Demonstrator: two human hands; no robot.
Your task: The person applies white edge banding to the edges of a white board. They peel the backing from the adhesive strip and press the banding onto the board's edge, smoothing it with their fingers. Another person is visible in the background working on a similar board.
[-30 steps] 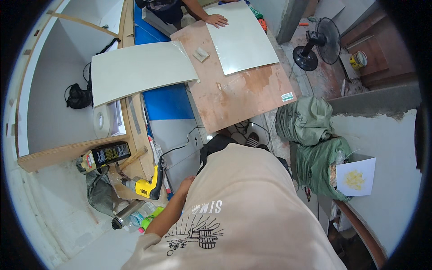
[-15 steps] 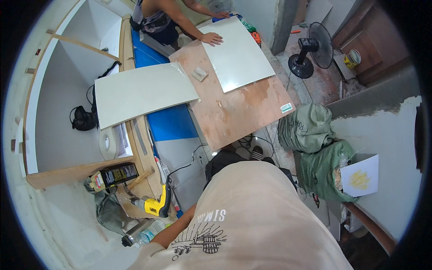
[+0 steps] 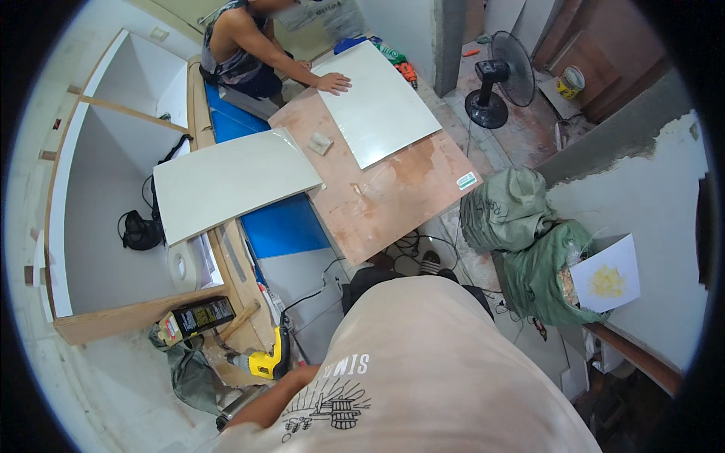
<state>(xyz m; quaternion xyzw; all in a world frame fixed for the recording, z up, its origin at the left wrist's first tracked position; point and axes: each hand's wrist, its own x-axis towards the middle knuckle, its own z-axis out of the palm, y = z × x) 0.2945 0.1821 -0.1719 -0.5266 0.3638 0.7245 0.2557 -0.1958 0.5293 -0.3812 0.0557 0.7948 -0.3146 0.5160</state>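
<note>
My left forearm (image 3: 268, 400) shows at the lower left, bent in against my beige shirt (image 3: 423, 355). The shirt hides the left hand, and my right hand is out of the picture. Nearest to that forearm lies a yellow and black power drill (image 3: 266, 362) on a wooden ledge, its cord running back. In front of me stands a brown plywood tabletop (image 3: 408, 192). A white panel (image 3: 385, 106) rests on it, and a co-worker's hand (image 3: 334, 83) lies flat on that panel. Another cream panel (image 3: 234, 181) overlaps the table's left edge.
A white open cabinet (image 3: 106, 204) holds a tape roll (image 3: 180, 268) and a black bag (image 3: 141, 230). Green sacks (image 3: 540, 264) stand at right, beyond them a black fan (image 3: 495, 79). Cords (image 3: 408, 245) lie on the floor by my feet. A dark box (image 3: 200, 317) sits near the drill.
The view has shifted, so the table and panels appear lower and further left. My left forearm sits lower in the picture. The co-worker's one hand stays on the panel; the other has drawn back from its far edge.
</note>
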